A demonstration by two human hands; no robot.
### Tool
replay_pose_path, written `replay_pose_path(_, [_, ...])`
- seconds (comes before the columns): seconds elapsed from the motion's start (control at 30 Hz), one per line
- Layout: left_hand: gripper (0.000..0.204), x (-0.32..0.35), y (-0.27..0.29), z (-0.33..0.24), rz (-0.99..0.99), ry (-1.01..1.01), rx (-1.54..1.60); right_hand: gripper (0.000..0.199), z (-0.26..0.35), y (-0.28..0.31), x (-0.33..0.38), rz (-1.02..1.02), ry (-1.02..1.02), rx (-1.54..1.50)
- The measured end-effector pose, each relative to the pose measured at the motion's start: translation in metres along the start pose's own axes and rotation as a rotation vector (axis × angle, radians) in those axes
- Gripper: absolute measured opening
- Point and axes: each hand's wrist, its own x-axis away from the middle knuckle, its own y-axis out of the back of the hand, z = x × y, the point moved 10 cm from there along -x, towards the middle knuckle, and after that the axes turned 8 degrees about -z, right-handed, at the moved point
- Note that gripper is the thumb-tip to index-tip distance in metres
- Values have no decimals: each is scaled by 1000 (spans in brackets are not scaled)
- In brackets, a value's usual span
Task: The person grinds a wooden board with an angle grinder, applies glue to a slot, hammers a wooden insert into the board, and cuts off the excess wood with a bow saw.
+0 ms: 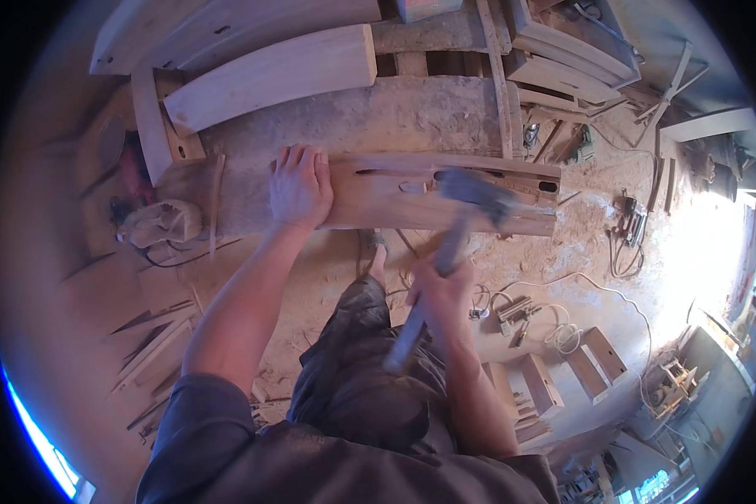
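My left hand lies flat, fingers spread, on the left end of a long wooden workpiece with slots cut into it. The piece rests across a dusty workbench. My right hand is closed around the grey handle of a hammer. The hammer's head is blurred by motion and sits over the middle-right of the workpiece, near a dark slot.
Curved wooden boards lie at the back of the bench. A cloth-like bundle sits at the bench's left end. The floor is covered in sawdust, with cables, small wooden boxes and offcuts to the right.
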Motion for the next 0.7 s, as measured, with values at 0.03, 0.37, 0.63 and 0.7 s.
replay_pose_path(0.03, [17,0,0,2,-3,1,-3,13,-6,-6,-4,58,-37,45])
replay_pose_path(0.37, [19,0,-1,8,-33,-28,36,12,7,85,-22,-32,43,-114])
replay_pose_path(0.63, [19,-5,0,0,-26,-64,40,15,-15,98,-43,45,166,239])
replay_pose_path(0.7, [19,-5,-1,-1,-18,-59,65,15,-21,95,-44,60,132,98])
